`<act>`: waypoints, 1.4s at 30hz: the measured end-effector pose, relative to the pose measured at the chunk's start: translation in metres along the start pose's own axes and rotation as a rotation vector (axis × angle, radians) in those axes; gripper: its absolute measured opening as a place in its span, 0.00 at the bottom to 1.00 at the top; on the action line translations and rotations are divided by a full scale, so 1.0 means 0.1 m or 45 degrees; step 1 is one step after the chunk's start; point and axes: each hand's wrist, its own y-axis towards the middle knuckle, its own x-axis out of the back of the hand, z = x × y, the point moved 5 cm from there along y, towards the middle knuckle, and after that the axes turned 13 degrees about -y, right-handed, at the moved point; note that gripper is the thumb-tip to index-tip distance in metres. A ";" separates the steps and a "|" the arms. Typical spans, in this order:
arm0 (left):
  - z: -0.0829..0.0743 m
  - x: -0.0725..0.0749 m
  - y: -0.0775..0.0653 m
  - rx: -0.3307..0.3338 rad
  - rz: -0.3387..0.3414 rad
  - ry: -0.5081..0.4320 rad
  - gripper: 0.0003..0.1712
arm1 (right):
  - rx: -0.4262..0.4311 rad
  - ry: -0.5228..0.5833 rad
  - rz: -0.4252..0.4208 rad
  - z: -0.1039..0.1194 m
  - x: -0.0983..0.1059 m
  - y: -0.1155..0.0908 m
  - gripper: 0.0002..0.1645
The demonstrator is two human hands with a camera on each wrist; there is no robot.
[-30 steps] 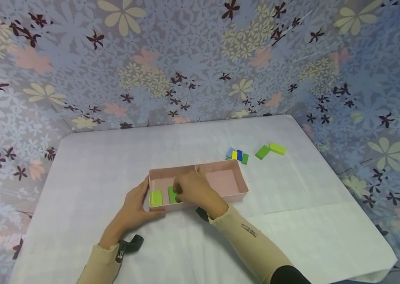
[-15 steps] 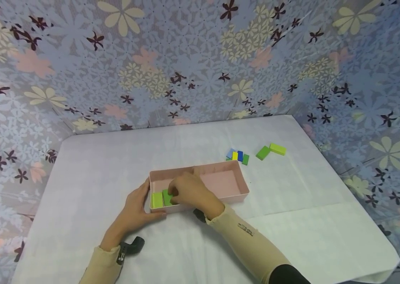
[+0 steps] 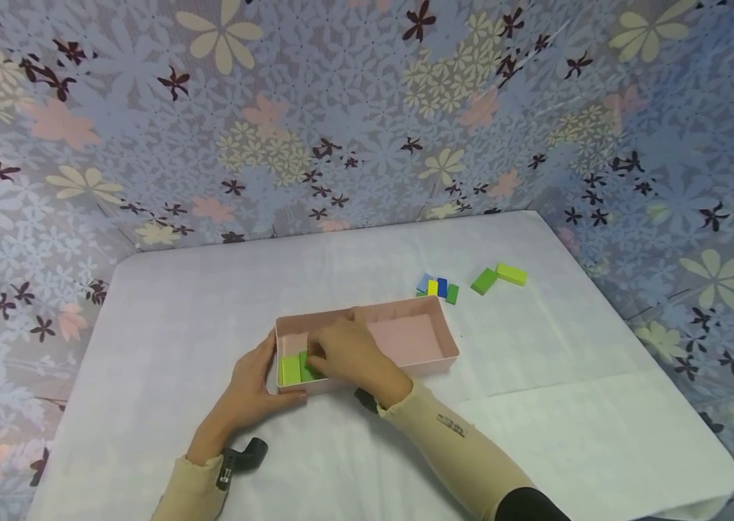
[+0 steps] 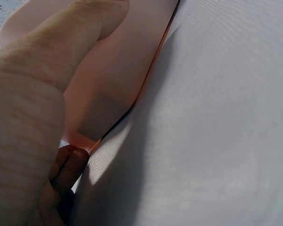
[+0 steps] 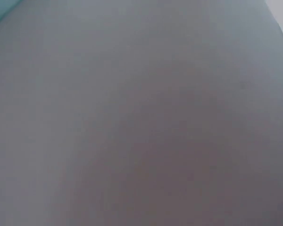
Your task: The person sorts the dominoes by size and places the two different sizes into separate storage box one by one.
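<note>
My left hand [image 3: 251, 391] grips the left end of a pink divided box [image 3: 447, 340], its thumb along the front wall and its other fingers at the end. In the left wrist view the thumb lies across the box's wall [image 4: 118, 70]. Inside the left compartment, my right hand [image 3: 348, 353] pinches a green block [image 3: 306, 367], partly hidden by the fingers. Just left of it, a lime-green block [image 3: 290, 369] sits in the front left corner. The right wrist view is a blurred, pale close-up with no hand discernible.
Behind the box's right end lies a cluster of small blocks, among them a yellow block [image 3: 432, 288] and a dark blue block [image 3: 442, 287]. Farther right, a green block [image 3: 484, 281] and a lime block [image 3: 511, 274] lie on the white-covered table [image 3: 562, 347]. Patterned cloth rises behind.
My right hand has moved left inside the box, bringing the green block up beside the lime-green one. The left hand keeps its grip on the box end.
</note>
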 end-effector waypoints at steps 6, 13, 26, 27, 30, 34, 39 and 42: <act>0.00 0.01 0.00 -0.019 0.000 0.008 0.72 | 0.049 -0.044 -0.006 0.11 -0.03 0.03 0.27; 0.00 0.03 0.02 -0.045 -0.001 0.019 0.72 | 0.110 0.055 0.014 0.14 -0.08 0.05 0.21; -0.01 0.01 0.01 -0.039 0.002 0.001 0.72 | 0.092 0.094 0.055 0.15 -0.03 0.01 0.20; -0.02 0.01 0.01 -0.040 0.001 -0.002 0.72 | 0.087 0.093 0.060 0.15 -0.03 0.01 0.20; -0.02 0.01 0.00 -0.037 0.002 -0.001 0.73 | 0.076 0.087 0.071 0.15 -0.05 0.02 0.21; -0.02 0.01 0.00 -0.020 0.004 0.002 0.73 | 0.074 0.059 0.076 0.15 -0.08 0.03 0.21; -0.01 0.01 0.00 -0.018 0.006 0.012 0.73 | 0.093 0.007 0.018 0.12 -0.03 -0.02 0.22; -0.01 0.01 0.00 -0.025 0.001 0.029 0.73 | 0.078 0.034 -0.085 0.00 0.11 -0.07 0.22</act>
